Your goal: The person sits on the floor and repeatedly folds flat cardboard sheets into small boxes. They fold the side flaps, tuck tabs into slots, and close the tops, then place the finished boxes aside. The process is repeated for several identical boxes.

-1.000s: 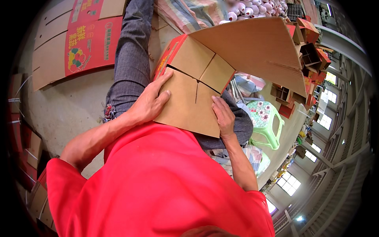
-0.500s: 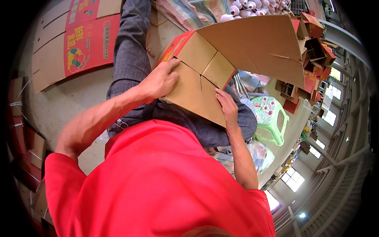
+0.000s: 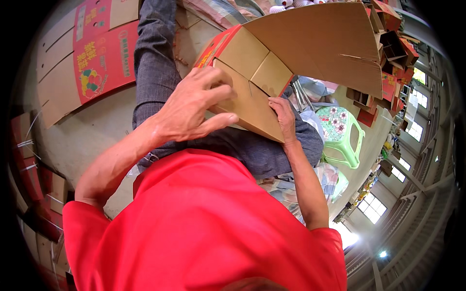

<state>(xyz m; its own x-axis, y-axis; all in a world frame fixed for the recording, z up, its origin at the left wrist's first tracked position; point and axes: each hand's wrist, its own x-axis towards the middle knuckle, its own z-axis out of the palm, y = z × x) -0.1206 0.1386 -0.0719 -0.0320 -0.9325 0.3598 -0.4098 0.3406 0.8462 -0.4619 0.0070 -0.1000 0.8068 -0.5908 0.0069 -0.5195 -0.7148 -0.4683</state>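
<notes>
A red and brown cardboard box (image 3: 257,58) rests against my bent leg, partly folded, with its plain brown inner side toward me. A broad brown flap of it stands out to the upper right. My left hand (image 3: 201,99) hovers over the box's left edge, fingers bent and apart, thumb stretched out, nothing in it. At the right edge of the near panel (image 3: 245,104), my right hand (image 3: 285,119) grips the cardboard, its fingertips on top near the seam. The underside of the box is hidden.
Flat red and brown cartons (image 3: 87,58) lie on the floor at left. A green stool (image 3: 340,133) with a flowered top stands at right. Beyond it are piled open boxes (image 3: 388,53). Strapped carton bundles (image 3: 34,169) lie at lower left. Net-wrapped round things (image 3: 286,5) sit at the top.
My left hand has come off the box's left edge and spread its fingers, moving toward me. My right hand stays on its panel. The whole view has shifted slightly.
</notes>
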